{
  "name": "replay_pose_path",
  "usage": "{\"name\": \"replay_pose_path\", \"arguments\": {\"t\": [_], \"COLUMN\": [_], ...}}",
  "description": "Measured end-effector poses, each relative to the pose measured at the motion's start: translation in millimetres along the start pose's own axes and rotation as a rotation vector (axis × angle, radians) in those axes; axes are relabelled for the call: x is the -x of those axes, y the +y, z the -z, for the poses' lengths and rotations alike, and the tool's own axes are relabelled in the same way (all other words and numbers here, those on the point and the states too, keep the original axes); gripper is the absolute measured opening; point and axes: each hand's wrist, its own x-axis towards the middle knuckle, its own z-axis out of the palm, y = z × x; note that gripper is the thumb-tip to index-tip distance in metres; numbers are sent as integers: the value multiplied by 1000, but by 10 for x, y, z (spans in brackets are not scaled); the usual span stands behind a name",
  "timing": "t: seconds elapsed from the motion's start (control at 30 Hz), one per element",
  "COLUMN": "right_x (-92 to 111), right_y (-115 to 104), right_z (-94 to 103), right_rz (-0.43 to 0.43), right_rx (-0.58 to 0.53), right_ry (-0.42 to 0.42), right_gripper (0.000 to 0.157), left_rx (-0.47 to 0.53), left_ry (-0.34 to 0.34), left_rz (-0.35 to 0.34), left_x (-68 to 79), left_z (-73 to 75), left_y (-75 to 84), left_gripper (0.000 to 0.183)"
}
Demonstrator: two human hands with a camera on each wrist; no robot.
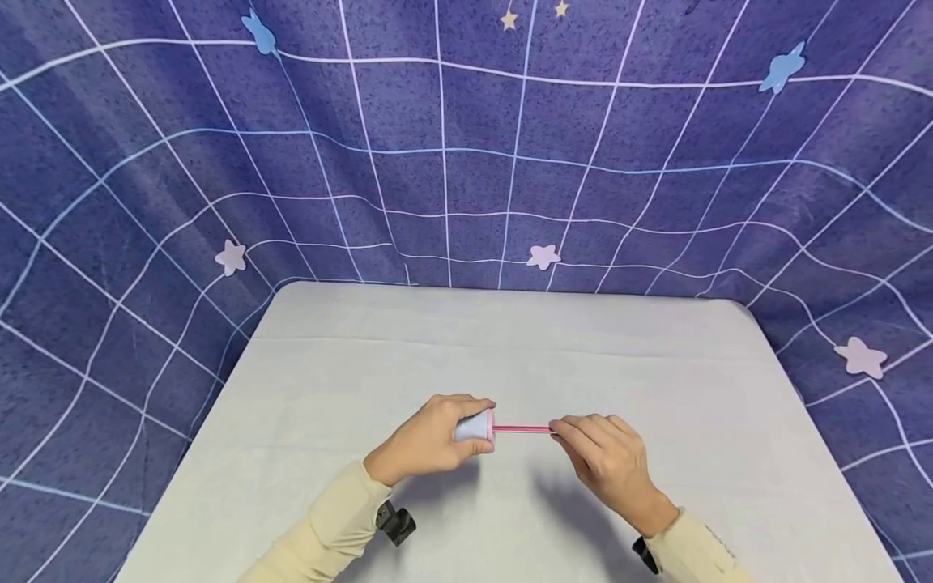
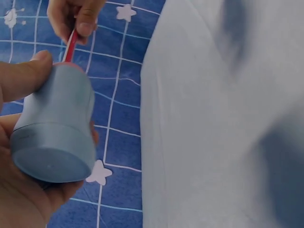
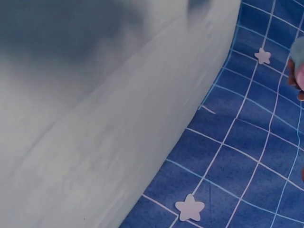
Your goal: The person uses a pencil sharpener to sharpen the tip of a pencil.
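My left hand grips a light blue, narrow-waisted container with a pink end, thumb on one side and fingers on the other. It is held sideways above the table, its pink end facing right. Out of that end runs a thin, straight red pencil-like stick. My right hand pinches the stick's far end between thumb and fingertips. In the left wrist view the container's flat round base faces the camera. Only part of the container enters the right wrist view, at its right edge.
A white cloth covers the table. Behind it and along both sides hangs a blue curtain with a grid of pale lines and stars. Shadows of the hands fall on the cloth.
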Motion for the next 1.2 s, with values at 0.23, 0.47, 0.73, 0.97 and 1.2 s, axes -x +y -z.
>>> {"name": "replay_pose_path", "arguments": {"t": [0.23, 0.47, 0.73, 0.97, 1.2], "right_x": [-86, -91, -25, -75, -66], "right_y": [-18, 16, -33, 14, 44], "right_z": [15, 7, 87, 168, 191], "right_rz": [39, 11, -431, -846, -974], "right_rx": [-3, -53, -315, -612, -781], "right_ry": [45, 25, -290, -640, -798], "right_gripper": [27, 27, 5, 7, 4], "left_rx": [49, -84, -360, -472, -498], "left_ry": [-24, 56, 240, 325, 353], "left_rz": [-6, -76, -325, -446, -502], "left_x": [2, -5, 66, 161, 230], "left_z": [23, 1, -143, -275, -367], "left_y": [-14, 15, -18, -37, -83], "left_gripper": [47, 53, 55, 53, 54]}}
